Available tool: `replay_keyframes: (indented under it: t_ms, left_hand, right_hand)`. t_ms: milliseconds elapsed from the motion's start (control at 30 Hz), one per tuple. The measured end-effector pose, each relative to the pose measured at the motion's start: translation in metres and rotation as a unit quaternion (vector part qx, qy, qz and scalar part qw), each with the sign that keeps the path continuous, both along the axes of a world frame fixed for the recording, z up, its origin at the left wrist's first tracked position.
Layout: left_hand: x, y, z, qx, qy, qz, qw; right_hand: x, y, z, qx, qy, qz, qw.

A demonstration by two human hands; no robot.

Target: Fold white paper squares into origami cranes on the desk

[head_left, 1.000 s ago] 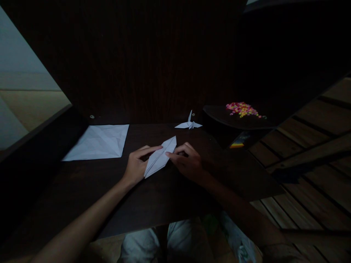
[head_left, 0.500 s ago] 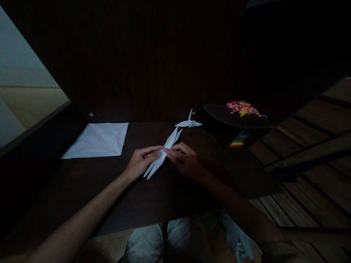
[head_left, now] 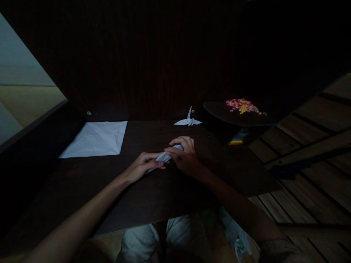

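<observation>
A folded piece of white origami paper (head_left: 163,157) is held just above the dark table, slanting up to the right and partly hidden by fingers. My left hand (head_left: 141,166) grips its lower left part, thumb on the near side. My right hand (head_left: 185,157) curls over its upper right end, fingers wrapped round it. Behind my hands stands a finished white paper crane (head_left: 189,121) with spread wings. To the left lies a creased sheet of white paper (head_left: 95,138), flat on the table.
A small dark corner shelf (head_left: 219,113) at the right bears a heap of small colourful pieces (head_left: 242,106). A dark upright panel (head_left: 137,65) closes off the back of the table (head_left: 131,204). Wooden slats (head_left: 315,175) show at the right.
The folded paper was long and spread, its points showing at both ends; now it looks more compact and is mostly covered. My right hand has shifted up over its far end.
</observation>
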State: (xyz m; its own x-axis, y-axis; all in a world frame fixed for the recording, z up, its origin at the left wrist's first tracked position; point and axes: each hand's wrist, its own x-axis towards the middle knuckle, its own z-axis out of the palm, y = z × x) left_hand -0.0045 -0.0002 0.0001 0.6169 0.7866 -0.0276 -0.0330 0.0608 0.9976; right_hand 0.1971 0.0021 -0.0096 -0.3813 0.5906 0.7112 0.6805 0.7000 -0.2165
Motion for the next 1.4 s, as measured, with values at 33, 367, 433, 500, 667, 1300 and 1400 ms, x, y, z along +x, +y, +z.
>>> replay_keyframes:
  t_ms: [33, 367, 433, 500, 667, 1300, 1400]
  left_hand:
    - [0.0, -0.001, 0.002, 0.027, 0.031, 0.004, 0.999]
    - [-0.002, -0.001, 0.002, 0.24, 0.169, 0.097, 0.951]
    - [-0.003, -0.001, 0.001, 0.267, 0.18, 0.127, 0.938]
    - [-0.003, -0.002, 0.001, 0.292, 0.18, 0.146, 0.928]
    - [-0.005, -0.002, 0.0, 0.335, 0.18, 0.178, 0.908]
    - [-0.009, 0.0, 0.002, 0.27, 0.155, 0.251, 0.917]
    - [-0.011, 0.003, 0.0, 0.247, 0.146, 0.249, 0.925]
  right_hand:
    - [0.0, 0.0, 0.0, -0.001, -0.006, 0.0, 1.0]
    - [-0.001, 0.002, -0.002, -0.037, -0.05, 0.018, 0.998]
    - [-0.001, 0.002, -0.002, -0.035, -0.047, 0.024, 0.998]
    - [-0.001, 0.002, -0.001, -0.038, -0.047, 0.028, 0.998]
    - [-0.001, 0.002, 0.001, -0.048, -0.027, 0.027, 0.998]
    - [0.007, 0.004, 0.01, -0.034, 0.076, 0.04, 0.996]
    - [0.009, 0.005, 0.008, -0.061, 0.099, 0.043, 0.992]
